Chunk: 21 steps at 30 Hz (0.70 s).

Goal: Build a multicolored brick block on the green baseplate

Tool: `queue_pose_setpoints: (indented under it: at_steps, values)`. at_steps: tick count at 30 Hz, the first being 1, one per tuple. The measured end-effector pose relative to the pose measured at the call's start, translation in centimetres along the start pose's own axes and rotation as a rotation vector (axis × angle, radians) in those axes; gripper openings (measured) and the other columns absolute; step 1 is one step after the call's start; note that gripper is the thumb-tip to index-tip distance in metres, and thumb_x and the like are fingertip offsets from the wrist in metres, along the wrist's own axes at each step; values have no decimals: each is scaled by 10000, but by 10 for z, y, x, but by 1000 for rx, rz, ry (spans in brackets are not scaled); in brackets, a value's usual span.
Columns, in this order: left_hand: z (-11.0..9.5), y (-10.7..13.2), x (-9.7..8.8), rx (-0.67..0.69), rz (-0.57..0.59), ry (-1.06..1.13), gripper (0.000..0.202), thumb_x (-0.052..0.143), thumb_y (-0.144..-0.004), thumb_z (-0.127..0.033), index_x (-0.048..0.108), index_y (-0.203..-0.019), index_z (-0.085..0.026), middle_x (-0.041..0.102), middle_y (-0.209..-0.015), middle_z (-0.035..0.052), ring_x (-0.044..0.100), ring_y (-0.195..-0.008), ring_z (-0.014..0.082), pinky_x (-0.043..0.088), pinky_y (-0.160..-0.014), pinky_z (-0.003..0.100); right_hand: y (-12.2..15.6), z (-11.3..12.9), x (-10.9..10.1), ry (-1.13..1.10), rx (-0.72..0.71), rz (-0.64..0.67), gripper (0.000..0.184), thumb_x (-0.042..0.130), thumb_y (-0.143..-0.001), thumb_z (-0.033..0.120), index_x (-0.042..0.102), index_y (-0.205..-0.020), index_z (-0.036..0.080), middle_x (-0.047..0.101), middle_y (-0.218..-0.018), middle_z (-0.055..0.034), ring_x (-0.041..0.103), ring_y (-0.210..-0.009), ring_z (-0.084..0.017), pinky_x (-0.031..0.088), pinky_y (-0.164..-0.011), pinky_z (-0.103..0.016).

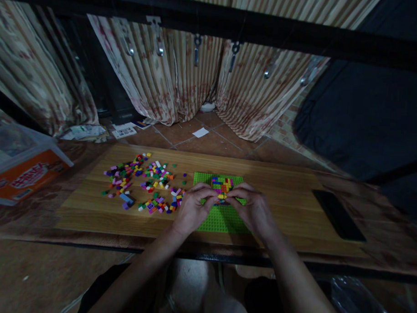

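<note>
A green baseplate [220, 218] lies on a wooden board [285, 200]. A patch of small coloured bricks [223, 182] is stuck on its far half. My left hand [193, 208] and my right hand [252, 208] rest on the baseplate side by side, fingers curled, their fingertips pinched together at the near edge of the brick patch. What the fingertips hold is too small to make out. Loose coloured bricks [142, 184] lie scattered on the board to the left of my left hand.
A black phone [338, 215] lies at the board's right end. An orange-and-white box under a clear plastic lid [21, 168] stands at the far left. Striped curtains [184, 78] hang behind, above a tiled floor with papers [123, 130].
</note>
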<state>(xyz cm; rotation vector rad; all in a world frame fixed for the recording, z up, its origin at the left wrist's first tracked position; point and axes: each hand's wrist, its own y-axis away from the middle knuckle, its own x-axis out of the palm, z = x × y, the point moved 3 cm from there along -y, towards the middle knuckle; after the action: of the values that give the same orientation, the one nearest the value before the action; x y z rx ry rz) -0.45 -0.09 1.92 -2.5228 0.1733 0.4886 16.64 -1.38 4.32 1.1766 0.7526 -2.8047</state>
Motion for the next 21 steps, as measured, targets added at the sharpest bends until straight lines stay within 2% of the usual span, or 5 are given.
queue_pose_setpoints:
  at_steps: [7,15,21]
  values:
    - [1,0,1,15,18,-16,82,620,-836,-213,703,-835,-209,660,-862,29,624,-809,124,504,-736,250,0,0,2,17,24,-7,124,615,-841,230,701,-751,234,650,-814,-26,620,-786,-173,485,-725,-310]
    - [-3,0,0,30,30,-97,125,582,-859,-201,695,-807,-200,647,-850,25,620,-797,115,488,-724,230,-1,-2,1,-70,62,-21,95,647,-814,226,706,-739,233,638,-804,-20,616,-777,-161,479,-723,-297]
    - [-5,0,1,54,99,-181,183,520,-897,-221,684,-819,-196,631,-912,40,619,-848,130,484,-768,247,-1,-6,0,-114,100,-7,88,669,-785,207,711,-710,226,626,-806,-17,613,-756,-150,478,-695,-278]
